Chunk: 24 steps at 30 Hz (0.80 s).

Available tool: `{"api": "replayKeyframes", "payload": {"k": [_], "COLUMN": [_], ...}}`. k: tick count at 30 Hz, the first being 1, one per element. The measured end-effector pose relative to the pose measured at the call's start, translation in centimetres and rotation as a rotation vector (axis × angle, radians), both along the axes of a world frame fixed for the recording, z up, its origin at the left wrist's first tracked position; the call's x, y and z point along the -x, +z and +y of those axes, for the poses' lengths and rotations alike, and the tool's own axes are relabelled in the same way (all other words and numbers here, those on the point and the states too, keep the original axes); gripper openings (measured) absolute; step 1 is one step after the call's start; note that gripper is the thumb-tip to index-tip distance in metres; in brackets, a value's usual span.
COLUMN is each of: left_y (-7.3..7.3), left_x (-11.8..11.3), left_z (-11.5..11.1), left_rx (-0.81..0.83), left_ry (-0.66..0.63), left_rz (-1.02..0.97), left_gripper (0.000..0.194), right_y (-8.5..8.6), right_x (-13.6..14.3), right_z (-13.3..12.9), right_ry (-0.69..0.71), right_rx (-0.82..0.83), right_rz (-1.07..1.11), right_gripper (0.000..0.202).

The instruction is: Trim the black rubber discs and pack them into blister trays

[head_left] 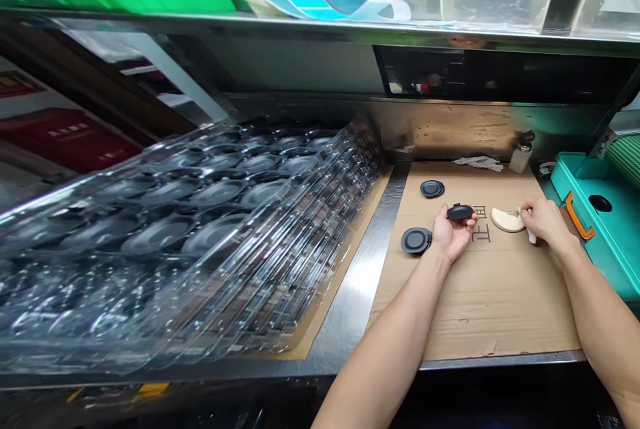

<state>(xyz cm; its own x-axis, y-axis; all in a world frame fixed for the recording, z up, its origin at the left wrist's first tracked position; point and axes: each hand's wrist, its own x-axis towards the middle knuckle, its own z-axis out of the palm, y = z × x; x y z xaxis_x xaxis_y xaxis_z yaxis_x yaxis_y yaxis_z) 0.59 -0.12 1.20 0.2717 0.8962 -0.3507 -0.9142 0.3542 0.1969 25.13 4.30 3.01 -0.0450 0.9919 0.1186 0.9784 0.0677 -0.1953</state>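
Observation:
My left hand point(453, 234), palm up, holds a small black round case point(460, 212) above the cardboard sheet point(495, 302). Beside that hand lie two more black round cases, one point(416, 240) at its left and one point(432, 189) farther back. My right hand point(546, 221) is closed at the right, its fingers pinched on a small white piece point(531, 236) that looks like cloth or paper. Touching or just left of its fingertips is a cream-coloured half-round pad point(507, 220).
Stacked clear plastic trays point(260, 269) with dark round pieces fill the left side. Behind the cardboard stand a small glass bottle point(521, 157) and a crumpled white cloth point(479, 163). A teal bin point(617, 242) with an orange handle borders the right. A shelf point(320, 30) hangs above.

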Motion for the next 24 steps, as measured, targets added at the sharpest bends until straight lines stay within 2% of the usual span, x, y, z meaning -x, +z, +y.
{"api": "replayKeyframes", "payload": {"k": [3,7,10,14,19,24], "left_y": [-0.1,-1.0,-2.0,-2.8,-2.6,-2.4], "left_x": [-0.2,-1.4,-2.9,-4.1,-4.3,-4.0], "left_z": [0.0,0.0,-0.2,-0.7,-0.9,-0.9], "left_rx": [-0.090,-0.204,-0.287,-0.374,-0.323,-0.282], "left_ry": [-0.005,-0.015,-0.007,0.005,0.068,0.115], "left_rz": [0.109,0.216,0.270,0.353,0.329,0.345], "left_gripper": [0.055,0.050,0.044,0.038,0.035,0.037], "right_y": [0.3,0.5,-0.1,-1.0,-1.4,-0.4], "right_x": [1.1,5.1,7.5,8.3,9.5,10.2], "right_z": [-0.5,-2.6,-3.6,-3.5,-4.7,-5.7], "right_ry": [0.081,0.261,0.325,0.289,0.296,0.430], "right_rx": [-0.114,-0.241,-0.312,-0.424,-0.367,-0.133], "right_rz": [0.191,0.550,0.580,0.516,0.542,0.612], "right_gripper": [0.022,0.026,0.023,0.019,0.017,0.016]}}
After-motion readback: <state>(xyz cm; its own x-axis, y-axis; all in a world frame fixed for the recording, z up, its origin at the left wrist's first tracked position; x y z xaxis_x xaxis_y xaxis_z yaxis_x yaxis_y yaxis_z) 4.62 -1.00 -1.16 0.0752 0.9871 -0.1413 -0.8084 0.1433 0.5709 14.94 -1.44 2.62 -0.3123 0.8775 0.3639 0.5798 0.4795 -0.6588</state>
